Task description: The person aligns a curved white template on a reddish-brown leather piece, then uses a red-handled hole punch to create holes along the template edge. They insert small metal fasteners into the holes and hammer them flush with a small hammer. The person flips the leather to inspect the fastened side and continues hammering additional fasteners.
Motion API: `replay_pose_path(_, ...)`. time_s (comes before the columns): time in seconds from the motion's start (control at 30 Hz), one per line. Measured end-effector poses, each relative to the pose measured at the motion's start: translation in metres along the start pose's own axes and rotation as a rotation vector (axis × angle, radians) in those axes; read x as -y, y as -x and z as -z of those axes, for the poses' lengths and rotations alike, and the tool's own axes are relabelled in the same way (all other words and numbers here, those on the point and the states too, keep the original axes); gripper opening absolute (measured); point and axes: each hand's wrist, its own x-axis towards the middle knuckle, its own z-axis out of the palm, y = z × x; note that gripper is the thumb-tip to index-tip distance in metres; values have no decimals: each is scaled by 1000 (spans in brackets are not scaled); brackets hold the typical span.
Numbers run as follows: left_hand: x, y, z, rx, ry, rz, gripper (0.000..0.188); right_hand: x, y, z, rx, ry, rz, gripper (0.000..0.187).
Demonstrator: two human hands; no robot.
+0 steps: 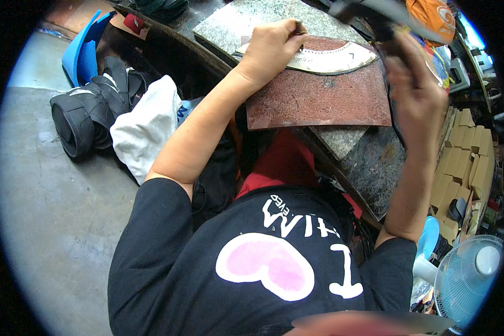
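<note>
My left hand (271,49) is closed in a pinch around a short metal punch (300,27), mostly hidden by the fingers, over the upper edge of a curved white strip (336,60). Small dark marks or holes run along that edge. The strip lies on a reddish-brown board (319,101). To the right, my right hand (417,92), smeared by motion, grips a hammer (383,31). Its dark, blurred head is raised above the board's far right corner, apart from the punch.
A pale stone slab (341,140) lies under the board on the dark workbench (378,173). At left are a white cloth (148,120), black rolled material (78,123) and a blue sheet (84,53). Cardboard boxes (465,162), a fan (470,280) and an orange bag (431,19) stand right.
</note>
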Motion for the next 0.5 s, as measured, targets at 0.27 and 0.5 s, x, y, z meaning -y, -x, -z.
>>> replay_pose_path(0.27, -14, 3, -7, 31, -156, -182, 12, -21, 12, -26, 88, 97, -65, 41)
replay_pose_path(0.5, -18, 5, -5, -21, -21, -19, 17, -46, 35, -49, 239, 267, 7, 41)
